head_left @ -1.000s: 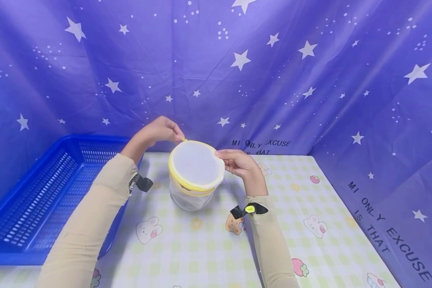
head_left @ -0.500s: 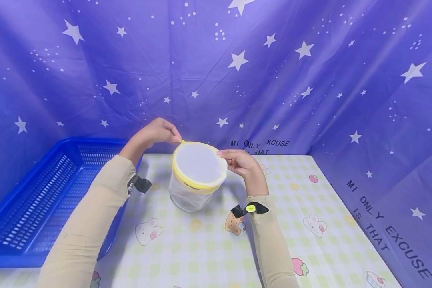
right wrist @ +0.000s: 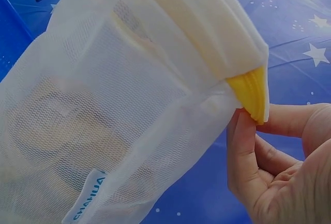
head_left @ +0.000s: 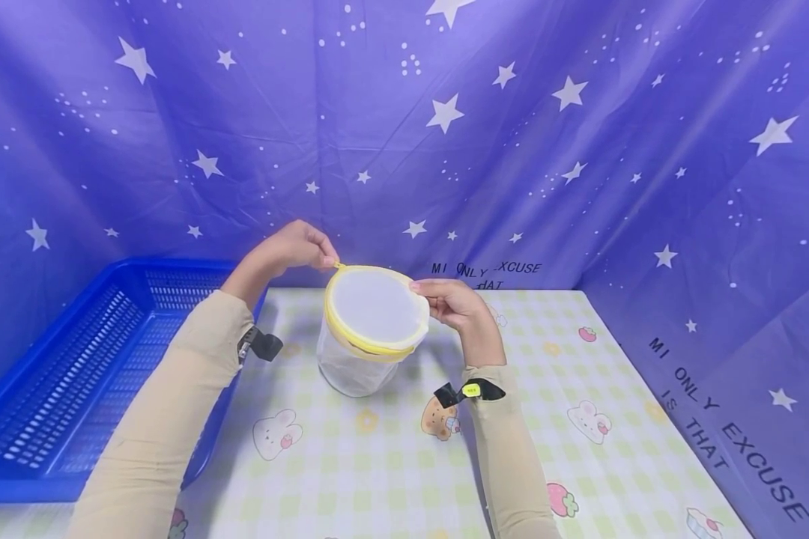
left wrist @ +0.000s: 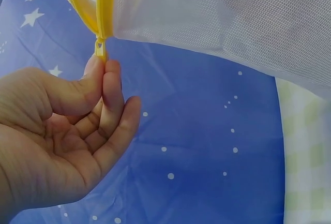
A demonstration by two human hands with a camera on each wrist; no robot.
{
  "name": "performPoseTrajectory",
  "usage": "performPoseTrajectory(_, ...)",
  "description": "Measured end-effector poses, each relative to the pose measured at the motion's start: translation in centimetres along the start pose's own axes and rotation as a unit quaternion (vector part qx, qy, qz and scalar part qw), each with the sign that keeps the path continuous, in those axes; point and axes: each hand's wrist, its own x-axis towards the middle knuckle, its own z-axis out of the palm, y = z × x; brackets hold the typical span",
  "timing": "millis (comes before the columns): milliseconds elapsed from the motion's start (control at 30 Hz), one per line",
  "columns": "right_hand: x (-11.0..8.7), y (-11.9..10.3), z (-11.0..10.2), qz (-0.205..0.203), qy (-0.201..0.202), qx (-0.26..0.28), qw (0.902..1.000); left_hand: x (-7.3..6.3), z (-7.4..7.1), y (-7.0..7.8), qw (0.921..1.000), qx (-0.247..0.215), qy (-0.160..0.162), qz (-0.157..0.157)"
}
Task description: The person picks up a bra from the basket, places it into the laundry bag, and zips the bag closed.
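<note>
A white mesh laundry bag (head_left: 357, 370), round with a yellow zipper (head_left: 371, 346) around its top, stands on the table between both hands. My left hand (head_left: 301, 245) pinches the yellow zipper pull (left wrist: 100, 49) between thumb and forefinger at the far left of the rim. On the right side of the rim, my right hand (head_left: 453, 302) pinches the edge, thumb on one face and fingers on the other. Something tan shows dimly through the mesh (right wrist: 67, 125) in the right wrist view; its kind cannot be made out. A small label (right wrist: 85, 198) hangs on the bag's side.
A blue slotted plastic basket (head_left: 61, 464) stands at the left, partly behind the left forearm. A checked cloth with cartoon prints covers the table (head_left: 377, 479). Blue star-patterned curtains (head_left: 377, 112) rise behind it and along the right.
The bag's top has shifted slightly right and tilted, its right edge moving with my right hand. My left hand has shifted a little left, still pinching the zipper pull.
</note>
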Motion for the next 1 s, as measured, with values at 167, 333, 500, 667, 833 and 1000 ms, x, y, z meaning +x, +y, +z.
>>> performPoseTrajectory(167,-0.14,-0.13,0.05,-0.001,-0.007,0.003,1.0,-0.11,-0.25,0.11,0.9999,0.009,-0.005,0.002)
performPoseTrajectory(333,-0.04,-0.09,0.04,0.003,-0.002,0.0,1.0,0.05,-0.41,0.0,0.9997,0.02,-0.012,0.002)
performPoseTrajectory(500,-0.07,-0.06,0.04,0.003,-0.008,-0.004,1.0,0.03,-0.53,-0.03,0.9995,0.027,-0.016,0.001)
performPoseTrajectory(667,-0.38,-0.08,0.02,0.005,-0.046,-0.025,0.9986,-0.2,-0.43,-0.07,0.9997,0.019,-0.012,0.003)
performPoseTrajectory(833,-0.32,0.07,-0.07,-0.006,-0.08,-0.058,0.9951,-0.19,-0.12,-0.13,1.0,0.008,-0.003,0.004)
performPoseTrajectory(1000,0.07,0.34,-0.1,-0.029,-0.077,-0.077,0.9936,-0.13,0.29,-0.02,1.0,-0.002,0.004,0.002)
